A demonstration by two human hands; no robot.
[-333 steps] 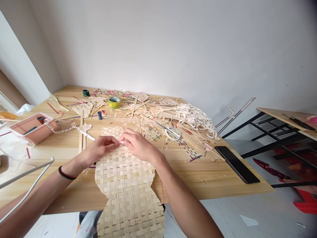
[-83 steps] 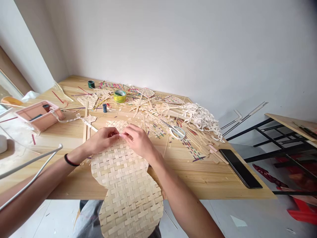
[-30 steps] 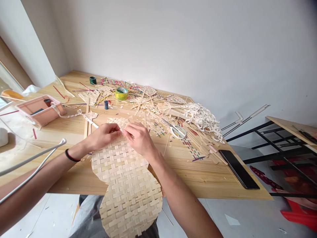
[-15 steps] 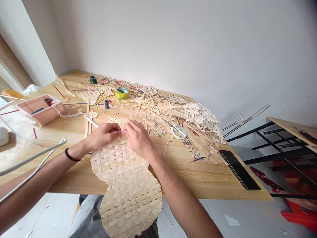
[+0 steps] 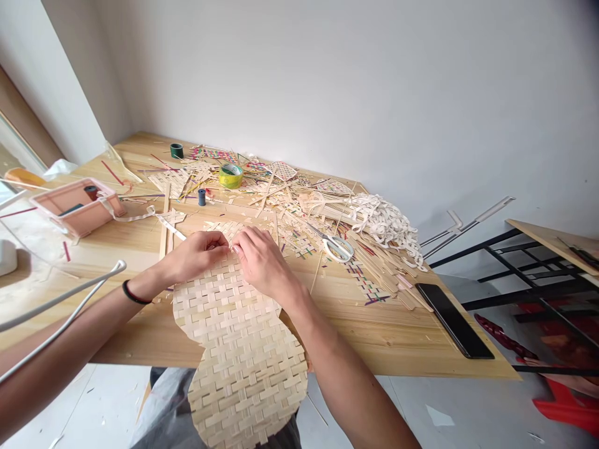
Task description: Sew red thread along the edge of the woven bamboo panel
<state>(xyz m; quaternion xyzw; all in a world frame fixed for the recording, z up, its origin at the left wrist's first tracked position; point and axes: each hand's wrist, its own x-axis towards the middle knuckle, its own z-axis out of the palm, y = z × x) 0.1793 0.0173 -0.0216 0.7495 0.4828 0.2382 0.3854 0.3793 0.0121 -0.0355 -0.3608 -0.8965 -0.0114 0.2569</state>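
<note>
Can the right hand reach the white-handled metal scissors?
Probably yes: the scissors lie to the right of the right hand, handles uncovered, with only thin woven scraps between. It would likely have to leave the pale, wavy-edged woven-strip sheet first.

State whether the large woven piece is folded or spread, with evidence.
Spread: the woven piece shows its broad, waisted face, reaching past the near edge of the table; no fold shows. Its far end is partly hidden.
</note>
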